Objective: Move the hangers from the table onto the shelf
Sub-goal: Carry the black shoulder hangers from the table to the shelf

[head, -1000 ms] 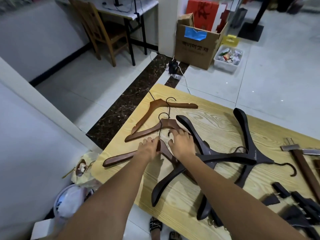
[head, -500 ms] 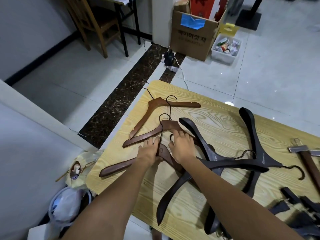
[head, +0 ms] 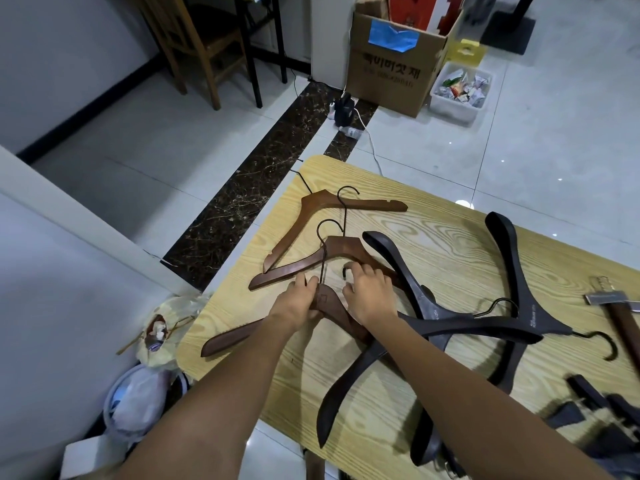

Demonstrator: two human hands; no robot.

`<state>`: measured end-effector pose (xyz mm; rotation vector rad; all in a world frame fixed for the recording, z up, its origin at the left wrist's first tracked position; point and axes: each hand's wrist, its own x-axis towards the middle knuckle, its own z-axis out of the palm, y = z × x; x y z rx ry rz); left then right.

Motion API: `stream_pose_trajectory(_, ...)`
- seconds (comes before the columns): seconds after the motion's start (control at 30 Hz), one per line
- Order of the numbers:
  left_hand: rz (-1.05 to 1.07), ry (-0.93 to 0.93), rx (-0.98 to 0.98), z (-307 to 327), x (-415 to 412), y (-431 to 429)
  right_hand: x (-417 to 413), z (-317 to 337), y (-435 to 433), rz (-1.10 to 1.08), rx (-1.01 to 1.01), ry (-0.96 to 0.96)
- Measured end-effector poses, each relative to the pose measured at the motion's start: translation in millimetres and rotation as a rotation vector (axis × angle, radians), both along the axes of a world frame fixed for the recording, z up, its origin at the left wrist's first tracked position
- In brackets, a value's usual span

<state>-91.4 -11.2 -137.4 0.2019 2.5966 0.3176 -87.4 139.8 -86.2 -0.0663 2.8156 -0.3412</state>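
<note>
Left hand [head: 297, 306], right hand [head: 370, 296] grip brown hangers [head: 333, 308]; box [head: 377, 95] print illegible.

The worktop [head: 450, 237] is showing a pale, matt wood-grain face with bold swirls. The brown hangers [head: 363, 203] are showing smooth stained wood with a low sheen, their hooks [head: 324, 258] looking like thin dark metal wire. The black hangers [head: 516, 271] are wearing a smooth satin-dark finish; whether wood or plastic is unclear. The floor tiles [head: 173, 150] are gleaming glossy and reflecting lights, while the cardboard box [head: 388, 77] is looking dull and papery.
</note>
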Motion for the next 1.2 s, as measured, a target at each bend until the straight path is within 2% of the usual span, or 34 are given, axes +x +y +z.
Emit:
stream_pose_trajectory(0.17,0.043,-0.024,0.064,7.2,3.6,-2.5,3.1,3.8,-1.3,0.008,-0.008,-0.003)
stream_pose_trajectory(0.67,0.019,0.086,0.105,53.2,16.5,-14.7,23.9,25.4,8.0,0.029,0.044,0.019)
stream_pose_trajectory(0.83,0.056,0.023,0.081,39.7,28.9,-16.3,42.4,15.3,36.7,0.002,0.128,-0.061)
stream_pose_trajectory(1.2,0.066,0.008,-0.016,19.8,34.3,-4.3,49.5,9.3,49.9,0.021,0.141,-0.038)
